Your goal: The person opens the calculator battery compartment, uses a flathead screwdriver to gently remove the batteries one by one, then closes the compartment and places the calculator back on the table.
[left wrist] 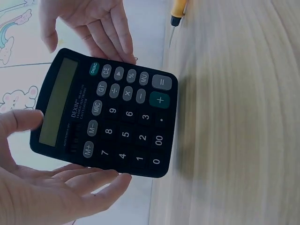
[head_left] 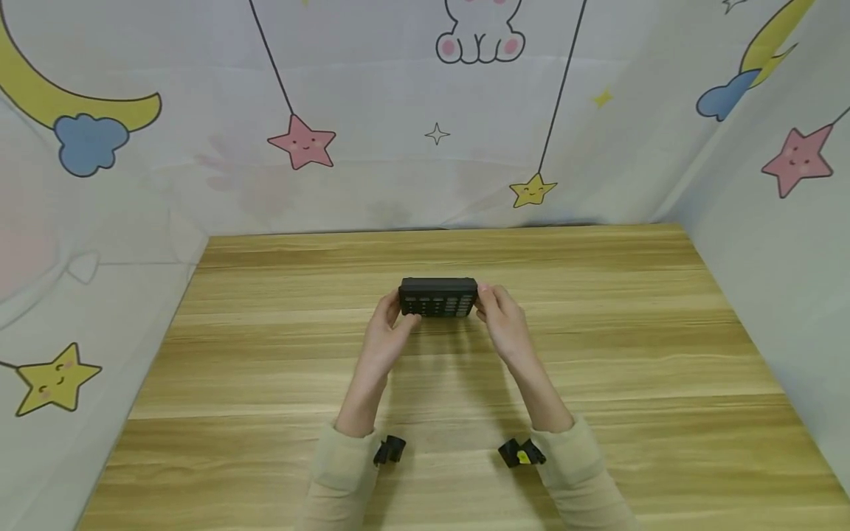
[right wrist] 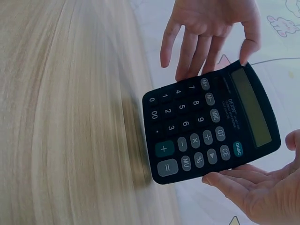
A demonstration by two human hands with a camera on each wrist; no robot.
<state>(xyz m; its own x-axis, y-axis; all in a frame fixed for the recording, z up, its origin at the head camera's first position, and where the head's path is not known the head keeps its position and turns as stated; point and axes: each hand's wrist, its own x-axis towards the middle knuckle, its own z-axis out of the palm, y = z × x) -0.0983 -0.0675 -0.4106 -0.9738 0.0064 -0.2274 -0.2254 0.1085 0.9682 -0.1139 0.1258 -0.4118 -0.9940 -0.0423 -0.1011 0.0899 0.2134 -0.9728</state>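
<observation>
Pale sleeves [head_left: 341, 461] come nearest the camera, each with a black attachment [head_left: 389, 450] at its cuff; the attachment on the right sleeve carries a yellow patch. Beyond them, 2 bare hands hold up a black calculator [head_left: 437, 298] between them, over the middle of a wood-grain table [head_left: 438, 258]. The left hand [head_left: 385, 339] grips the calculator, thumb in front and fingers along its left side. The right hand [head_left: 506, 324] is more widely spread, with fairly straight fingers lying against the right side and, in the right wrist view, its thumb apart from the casing. The calculator is tilted up, its keys facing the person, its grey-green screen [left wrist: 58, 103] farther from the table than the keys. Its lower edge is close to the table, but I cannot tell whether they touch. Most keys are black with white digits, some are grey, and 2 are green: the plus key [left wrist: 160, 100] and the ON/AC key [left wrist: 94, 69]. Behind the table hangs a white cloth [head_left: 392, 81] printed with stars, moons and clouds.
</observation>
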